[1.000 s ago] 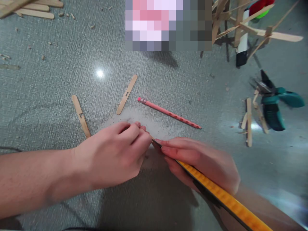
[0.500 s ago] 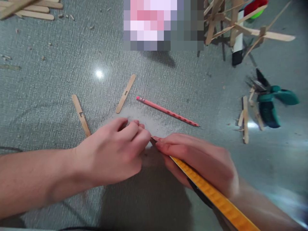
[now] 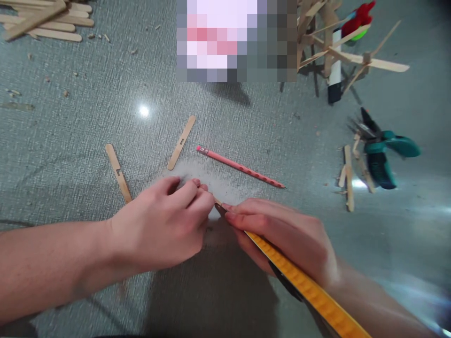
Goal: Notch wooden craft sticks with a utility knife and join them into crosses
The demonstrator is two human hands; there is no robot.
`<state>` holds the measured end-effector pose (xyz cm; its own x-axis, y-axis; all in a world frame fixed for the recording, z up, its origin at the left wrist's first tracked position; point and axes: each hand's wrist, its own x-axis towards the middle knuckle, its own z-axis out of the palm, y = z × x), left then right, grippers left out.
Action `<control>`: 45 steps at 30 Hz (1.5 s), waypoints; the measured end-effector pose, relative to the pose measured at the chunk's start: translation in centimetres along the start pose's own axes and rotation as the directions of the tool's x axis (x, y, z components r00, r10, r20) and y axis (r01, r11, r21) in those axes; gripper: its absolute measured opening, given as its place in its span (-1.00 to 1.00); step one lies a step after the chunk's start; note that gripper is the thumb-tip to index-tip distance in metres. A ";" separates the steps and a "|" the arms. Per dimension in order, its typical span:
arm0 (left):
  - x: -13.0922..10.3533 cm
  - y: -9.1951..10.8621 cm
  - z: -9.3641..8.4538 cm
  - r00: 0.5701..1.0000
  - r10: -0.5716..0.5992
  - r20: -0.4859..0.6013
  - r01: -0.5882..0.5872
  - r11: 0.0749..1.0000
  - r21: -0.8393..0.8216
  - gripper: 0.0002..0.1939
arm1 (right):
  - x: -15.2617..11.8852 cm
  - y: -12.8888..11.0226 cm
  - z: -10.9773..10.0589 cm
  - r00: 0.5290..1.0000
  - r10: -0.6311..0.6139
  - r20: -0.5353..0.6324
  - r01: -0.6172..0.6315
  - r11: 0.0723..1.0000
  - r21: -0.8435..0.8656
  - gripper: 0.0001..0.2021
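My right hand [image 3: 285,234] is closed round a yellow and black utility knife [image 3: 303,281], its dark blade pointing up and left toward my left fingertips. Bent fingers of my left hand [image 3: 169,220] pinch a small wooden piece [image 3: 213,197], mostly hidden, at the blade tip. Pale dust [image 3: 225,185] lies on the table just beyond my fingers. A notched craft stick [image 3: 118,171] rests left of my left hand, and a second stick [image 3: 181,142] with a small slot lies above it. Past my hands is a pink pencil [image 3: 243,168].
Craft sticks [image 3: 52,26] are piled at the upper left. On the right lie teal-handled pliers [image 3: 380,150] beside broken wood pieces [image 3: 348,178]. A stick structure [image 3: 366,58] and a white marker [image 3: 336,61] are at the upper right. A pixelated patch covers the top middle.
The view has shifted slightly, so objects on the right appear further left and most things a little lower. Both hands keep nearly the same grip and pose.
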<state>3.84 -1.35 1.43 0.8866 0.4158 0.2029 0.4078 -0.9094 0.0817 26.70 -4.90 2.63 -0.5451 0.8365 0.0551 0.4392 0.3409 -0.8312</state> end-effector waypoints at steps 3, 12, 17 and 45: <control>-0.2 0.0 -0.1 0.999 -0.003 0.035 0.004 1.000 -0.021 -0.82 | -0.1 0.0 0.0 1.000 -0.002 -0.003 0.002 1.000 -0.020 -0.83; 0.1 -0.2 -0.1 1.000 0.002 0.020 -0.001 0.999 -0.038 -0.82 | -0.6 0.3 0.3 0.999 -0.018 -0.038 0.015 0.996 -0.085 -0.83; 0.2 -0.1 0.0 1.000 0.023 -0.012 -0.023 0.999 -0.041 -0.82 | -0.8 0.4 0.4 0.997 -0.042 -0.057 0.036 0.994 -0.104 -0.82; 0.4 0.0 -0.2 0.999 0.031 -0.021 -0.032 0.999 -0.039 -0.84 | -0.2 0.7 0.5 0.986 -0.040 -0.159 0.017 0.989 -0.147 -0.69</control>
<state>4.15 -1.21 1.65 0.8939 0.3872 0.2258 0.3705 -0.9218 0.1137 26.74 -5.07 1.78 -0.4420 0.8796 0.1757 0.5304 0.4142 -0.7397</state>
